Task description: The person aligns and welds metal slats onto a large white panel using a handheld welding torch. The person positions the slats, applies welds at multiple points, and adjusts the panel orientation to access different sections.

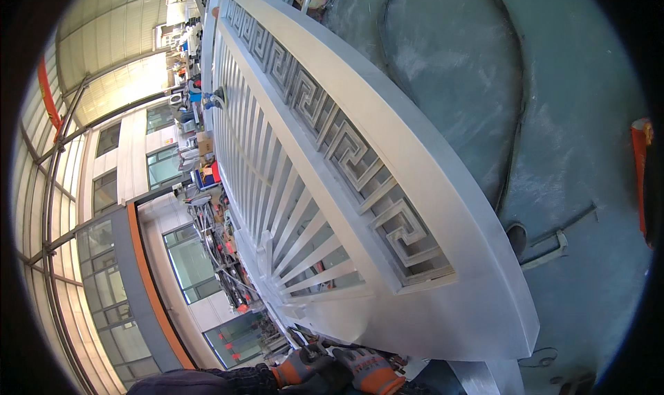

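Panel (315, 165) raised mid-frame, probably for easier reach; left hand (299, 364), right hand (365, 367) paired bottom centre, both kinda half-curled, hold can't be told.

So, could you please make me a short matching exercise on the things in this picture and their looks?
1. Panel
2. Gloves
3. Cable
4. Floor

A. Blue-green
B. Grey and orange
C. Dark, bent in a long curve
D. Silver, with a squared spiral pattern

Pairs: 1-D, 2-B, 3-C, 4-A
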{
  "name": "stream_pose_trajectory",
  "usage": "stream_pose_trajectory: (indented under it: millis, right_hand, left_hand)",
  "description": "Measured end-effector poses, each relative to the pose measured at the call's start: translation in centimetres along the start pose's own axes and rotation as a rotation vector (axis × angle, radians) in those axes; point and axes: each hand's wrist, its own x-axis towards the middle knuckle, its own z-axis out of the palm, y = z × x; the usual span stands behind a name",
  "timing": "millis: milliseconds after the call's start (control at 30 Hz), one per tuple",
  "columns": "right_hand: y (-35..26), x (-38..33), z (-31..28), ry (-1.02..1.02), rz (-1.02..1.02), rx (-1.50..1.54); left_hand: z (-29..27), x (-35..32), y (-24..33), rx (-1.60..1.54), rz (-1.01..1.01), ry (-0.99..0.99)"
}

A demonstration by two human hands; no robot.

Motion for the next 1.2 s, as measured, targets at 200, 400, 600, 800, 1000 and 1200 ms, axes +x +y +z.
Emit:
stream_pose_trajectory:
  millis: [200,400,600,800,1000,1200]
  right_hand:
    - [0.0,0.2,-0.6,-0.002,0.021,0.012]
    - [0.1,0.6,-0.3,-0.082,0.049,-0.022]
    - [3.0,1.0,1.5,-0.438,0.046,-0.209]
    - [1.5,0.2,1.4,-0.213,0.028,-0.219]
    - [0.6,-0.2,4.0,-0.033,-0.019,-0.34]
    - [2.6,0.9,9.9,-0.069,0.016,-0.555]
  left_hand:
    - [-0.1,0.6,0.0,-0.057,0.006,0.01]
    - [-0.4,0.4,1.5,-0.147,-0.08,-0.002]
    - [-0.3,1.1,0.1,-0.146,-0.067,-0.073]
    - [-0.5,1.0,-1.5,-0.269,0.001,-0.049]
    - [-0.7,0.3,-4.2,-0.233,0.083,-0.028]
    - [-1.3,2.3,-12.5,-0.243,0.428,-0.048]
